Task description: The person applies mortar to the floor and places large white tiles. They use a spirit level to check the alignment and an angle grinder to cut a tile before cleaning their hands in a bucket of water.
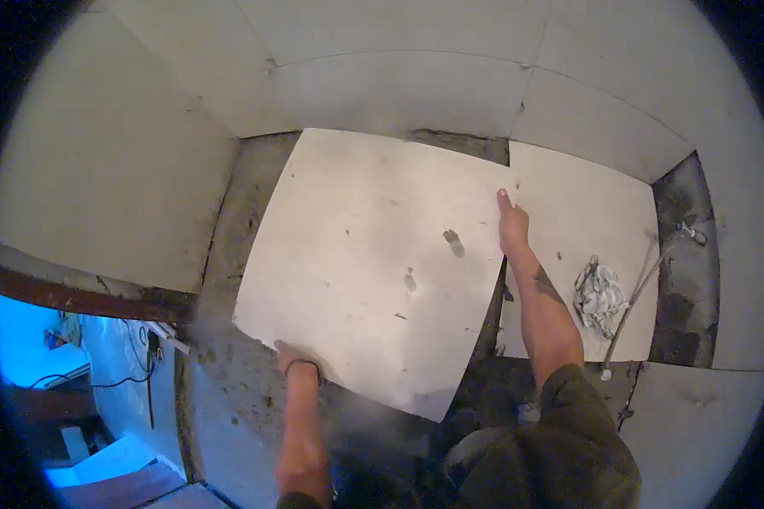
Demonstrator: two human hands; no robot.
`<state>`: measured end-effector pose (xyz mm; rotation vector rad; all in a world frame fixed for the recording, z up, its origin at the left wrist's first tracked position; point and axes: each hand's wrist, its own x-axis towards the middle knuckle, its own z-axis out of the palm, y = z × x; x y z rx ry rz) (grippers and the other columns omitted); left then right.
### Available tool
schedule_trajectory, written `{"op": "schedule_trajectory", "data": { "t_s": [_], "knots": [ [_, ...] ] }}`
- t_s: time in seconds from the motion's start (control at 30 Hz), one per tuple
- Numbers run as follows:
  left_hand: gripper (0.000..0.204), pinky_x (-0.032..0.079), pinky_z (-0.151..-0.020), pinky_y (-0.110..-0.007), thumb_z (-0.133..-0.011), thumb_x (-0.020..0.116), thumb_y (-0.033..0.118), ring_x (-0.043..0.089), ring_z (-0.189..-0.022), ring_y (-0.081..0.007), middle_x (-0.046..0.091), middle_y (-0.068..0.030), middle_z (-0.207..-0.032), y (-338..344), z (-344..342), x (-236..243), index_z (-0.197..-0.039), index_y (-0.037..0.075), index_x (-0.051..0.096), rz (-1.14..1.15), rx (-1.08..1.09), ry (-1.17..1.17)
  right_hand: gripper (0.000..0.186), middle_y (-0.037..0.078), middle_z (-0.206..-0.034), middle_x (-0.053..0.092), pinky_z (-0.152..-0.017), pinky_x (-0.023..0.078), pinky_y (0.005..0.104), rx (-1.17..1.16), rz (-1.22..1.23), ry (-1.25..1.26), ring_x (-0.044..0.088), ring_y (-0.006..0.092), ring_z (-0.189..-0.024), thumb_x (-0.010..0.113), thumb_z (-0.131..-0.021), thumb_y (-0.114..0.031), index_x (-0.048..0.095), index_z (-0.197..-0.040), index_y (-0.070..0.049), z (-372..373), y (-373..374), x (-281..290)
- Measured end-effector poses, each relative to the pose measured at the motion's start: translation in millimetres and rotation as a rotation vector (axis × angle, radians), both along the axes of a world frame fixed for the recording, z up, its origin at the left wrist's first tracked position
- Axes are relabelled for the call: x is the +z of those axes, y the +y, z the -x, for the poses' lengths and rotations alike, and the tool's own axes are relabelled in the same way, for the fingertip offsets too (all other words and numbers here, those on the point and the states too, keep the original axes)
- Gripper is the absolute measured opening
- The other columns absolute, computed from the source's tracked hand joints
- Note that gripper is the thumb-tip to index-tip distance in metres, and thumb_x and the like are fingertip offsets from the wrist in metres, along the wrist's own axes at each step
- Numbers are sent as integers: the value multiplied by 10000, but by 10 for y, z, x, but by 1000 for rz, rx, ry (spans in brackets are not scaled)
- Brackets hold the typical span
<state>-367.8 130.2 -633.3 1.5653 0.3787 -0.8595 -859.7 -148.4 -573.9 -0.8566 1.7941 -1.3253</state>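
A large, pale square tile (365,246) with a few grey smudges lies turned at an angle between my hands. My left hand (295,356), with a dark band at its wrist, grips the near edge close to the left corner; its fingers pass mostly out of sight beneath the tile. On the right edge, toward the far corner, my right hand (513,222) has its thumb on top, the other fingers hidden. Below the tile is rough grey floor (221,339). I cannot tell how much of the tile touches it.
To the right lies another pale tile (581,204), bearing a crumpled whitish plastic or paper wad (599,297) and a thin flexible hose (641,295). The hose meets a fitting (692,232) near the tiled wall (399,89). A doorway at lower left shows a blue-lit room with cables (127,382).
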Motion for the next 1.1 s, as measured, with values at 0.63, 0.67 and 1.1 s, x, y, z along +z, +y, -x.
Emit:
{"op": "schedule_trajectory", "data": {
  "t_s": [0.63,0.67,1.1],
  "knots": [
    [630,342,-1011,-382,-940,264,547,446,-1162,-270,472,-94,-1302,-393,702,-211,-1282,47,438,79,-99,61,769,289,-959,605,-835,438,382,-2,-102,13,580,335,-921,625,-775,-548,559,-980,190,451,-737,-555],
    [613,339,-1011,-377,-944,264,531,442,-1164,-267,471,-91,-1305,-406,690,-249,-1283,51,439,100,-100,52,725,248,-919,606,-806,439,371,7,-105,52,559,297,-871,614,-794,-531,570,-953,175,461,-780,-602],
    [542,347,-995,-414,-926,297,465,445,-1200,-264,475,-80,-1325,-473,759,-515,-1270,85,473,15,-55,146,658,229,-935,636,-803,443,387,57,-269,194,595,319,-898,642,-758,-528,618,-927,108,544,-1114,-767]
  ]
}}
